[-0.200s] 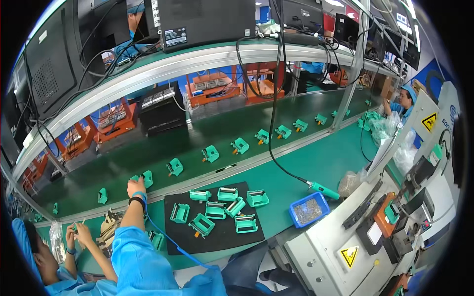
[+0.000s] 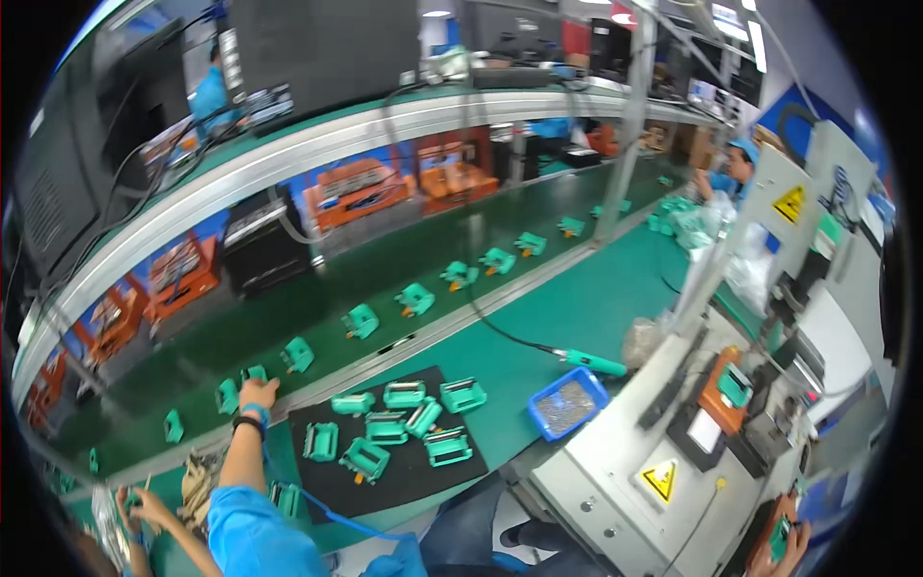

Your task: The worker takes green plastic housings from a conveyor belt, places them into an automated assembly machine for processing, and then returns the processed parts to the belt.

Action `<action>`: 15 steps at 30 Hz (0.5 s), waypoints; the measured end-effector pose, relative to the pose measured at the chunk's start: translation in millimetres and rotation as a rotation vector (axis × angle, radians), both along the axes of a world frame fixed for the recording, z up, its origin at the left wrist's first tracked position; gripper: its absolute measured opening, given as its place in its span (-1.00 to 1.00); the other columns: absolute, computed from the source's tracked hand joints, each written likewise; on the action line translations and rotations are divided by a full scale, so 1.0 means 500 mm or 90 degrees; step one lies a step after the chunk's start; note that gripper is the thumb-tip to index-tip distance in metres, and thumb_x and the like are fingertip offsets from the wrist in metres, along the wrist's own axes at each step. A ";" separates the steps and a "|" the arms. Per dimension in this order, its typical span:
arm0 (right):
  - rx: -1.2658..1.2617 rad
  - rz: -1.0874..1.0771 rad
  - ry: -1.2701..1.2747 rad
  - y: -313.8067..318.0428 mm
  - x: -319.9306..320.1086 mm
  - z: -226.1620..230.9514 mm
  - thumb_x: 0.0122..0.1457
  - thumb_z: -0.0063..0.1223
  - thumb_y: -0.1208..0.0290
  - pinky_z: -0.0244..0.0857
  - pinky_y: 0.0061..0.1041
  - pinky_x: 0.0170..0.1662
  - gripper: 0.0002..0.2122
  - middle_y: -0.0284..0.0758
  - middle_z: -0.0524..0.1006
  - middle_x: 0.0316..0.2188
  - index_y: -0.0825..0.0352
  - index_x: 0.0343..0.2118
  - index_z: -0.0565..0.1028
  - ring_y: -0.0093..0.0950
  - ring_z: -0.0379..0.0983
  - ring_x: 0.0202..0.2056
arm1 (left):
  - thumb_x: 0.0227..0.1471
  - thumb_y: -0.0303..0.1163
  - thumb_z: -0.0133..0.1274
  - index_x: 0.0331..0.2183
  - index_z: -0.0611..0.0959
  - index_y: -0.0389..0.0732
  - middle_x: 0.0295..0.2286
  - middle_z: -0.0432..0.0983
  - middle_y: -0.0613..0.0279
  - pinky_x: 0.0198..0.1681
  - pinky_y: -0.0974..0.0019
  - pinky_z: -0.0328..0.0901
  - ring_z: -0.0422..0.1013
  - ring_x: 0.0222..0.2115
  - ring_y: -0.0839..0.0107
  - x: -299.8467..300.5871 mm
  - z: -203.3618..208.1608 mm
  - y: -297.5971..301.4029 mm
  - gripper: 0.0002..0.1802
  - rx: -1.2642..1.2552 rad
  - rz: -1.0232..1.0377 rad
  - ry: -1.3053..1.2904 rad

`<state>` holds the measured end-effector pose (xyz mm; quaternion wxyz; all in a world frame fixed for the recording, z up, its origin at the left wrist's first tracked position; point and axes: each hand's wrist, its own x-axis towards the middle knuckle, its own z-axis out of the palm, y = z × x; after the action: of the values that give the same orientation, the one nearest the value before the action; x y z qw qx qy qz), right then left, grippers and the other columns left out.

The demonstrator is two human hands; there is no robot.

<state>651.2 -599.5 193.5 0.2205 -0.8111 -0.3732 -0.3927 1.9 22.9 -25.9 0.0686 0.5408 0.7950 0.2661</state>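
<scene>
My left hand [image 2: 257, 394] reaches over the conveyor belt, a blue strap and a dark band on its wrist. Its thumb stands apart, and its fingers are at a green plastic housing [image 2: 253, 373], partly hiding it; whether they touch is blurred. Another green housing lies just left of the hand. At the lower right edge is my right hand [image 2: 792, 556], its arm out of view, the fingers closed around a small green housing [image 2: 780, 540]. Several green housings [image 2: 367, 460] with dark rollers lie on a black mat [image 2: 404, 490] between the hands.
More housings line the belt [image 2: 317, 308]. A green screwdriver [image 2: 594, 363] on a cable and a blue tray of small parts [image 2: 604, 392] lie right of the mat. A white machine [image 2: 596, 481] stands at right. A co-worker's hands [image 2: 144, 508] are at lower left, another person at far right.
The whole view has shifted, sliding the scene left and down. Against the belt housings, my left hand has moved slightly right; one housing now lies uncovered left of it. My right hand shows more fully.
</scene>
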 end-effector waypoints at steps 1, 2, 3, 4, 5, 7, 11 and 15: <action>0.003 0.038 -0.016 0.005 0.005 -0.002 0.19 0.10 0.33 0.21 -0.24 0.09 -0.67 -0.08 0.43 0.00 0.40 -0.05 0.42 -0.12 0.38 0.00 | -0.10 -0.01 0.18 -0.39 0.63 -0.32 -0.53 0.59 0.03 -0.37 0.23 0.39 0.54 -0.48 0.21 0.018 -0.002 0.014 -0.50 0.034 -0.028 -0.077; 0.007 0.071 -0.031 0.007 0.010 -0.006 0.19 0.10 0.39 0.24 -0.32 0.07 -0.68 -0.11 0.42 0.01 0.39 -0.03 0.39 -0.16 0.40 -0.02 | -0.06 -0.01 0.17 -0.40 0.63 -0.28 -0.62 0.51 0.16 -0.47 0.32 0.34 0.46 -0.57 0.34 0.067 0.027 0.020 -0.54 0.055 -0.082 -0.177; 0.015 0.108 -0.050 0.010 0.016 -0.002 0.20 0.10 0.45 0.28 -0.40 0.05 -0.67 -0.15 0.41 0.03 0.38 0.00 0.37 -0.20 0.43 -0.05 | -0.01 -0.02 0.17 -0.42 0.62 -0.25 -0.70 0.43 0.30 -0.57 0.41 0.28 0.38 -0.67 0.48 0.112 0.075 0.013 -0.58 0.077 -0.132 -0.279; -0.006 0.104 -0.022 0.036 -0.003 0.020 0.17 0.11 0.34 0.21 -0.25 0.09 -0.66 -0.08 0.41 0.02 0.40 -0.05 0.41 -0.13 0.38 0.01 | 0.05 0.01 0.10 -0.42 0.61 -0.22 -0.70 0.38 0.36 -0.60 0.45 0.21 0.32 -0.67 0.54 0.149 0.121 -0.004 -0.57 0.066 -0.185 -0.345; -0.027 0.101 0.012 0.060 -0.033 0.030 0.14 0.12 0.24 0.14 -0.09 0.14 -0.63 -0.02 0.41 0.02 0.41 -0.09 0.46 -0.06 0.32 0.06 | 0.12 0.04 0.04 -0.42 0.59 -0.19 -0.71 0.32 0.42 -0.63 0.49 0.15 0.25 -0.68 0.60 0.190 0.166 -0.023 -0.56 0.048 -0.238 -0.404; 0.017 0.155 0.131 0.085 -0.059 0.014 0.03 0.15 0.29 0.16 -0.10 0.12 -0.60 0.00 0.40 0.03 0.39 -0.09 0.46 -0.02 0.32 0.05 | 0.15 0.11 -0.03 -0.37 0.57 -0.17 -0.65 0.32 0.45 -0.63 0.51 0.11 0.22 -0.65 0.64 0.308 0.241 -0.085 -0.51 0.102 -0.360 -0.563; 0.074 0.429 0.303 0.149 -0.099 -0.049 -0.02 0.19 0.31 0.20 -0.13 0.11 -0.55 0.07 0.37 0.03 0.42 -0.07 0.44 -0.04 0.33 0.05 | 0.00 -0.04 0.11 -0.36 0.59 -0.22 -0.50 0.44 0.30 -0.43 0.36 0.27 0.37 -0.47 0.43 0.544 0.343 -0.249 -0.61 0.137 -0.661 -0.566; 0.063 0.564 0.478 0.238 -0.157 -0.049 0.04 0.14 0.19 0.17 -0.19 0.13 -0.46 0.03 0.34 0.07 0.44 0.03 0.39 -0.06 0.32 0.07 | -0.44 -0.16 0.38 -0.61 0.48 -0.17 -0.60 0.35 0.25 -0.49 0.29 0.23 0.32 -0.57 0.21 0.745 0.448 -0.400 -0.57 0.285 -1.226 -0.210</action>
<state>572.9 -480.5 169.1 0.5184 -0.6500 -0.5546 0.0343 374.3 -177.0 197.8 0.2608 0.9110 -0.0695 0.3119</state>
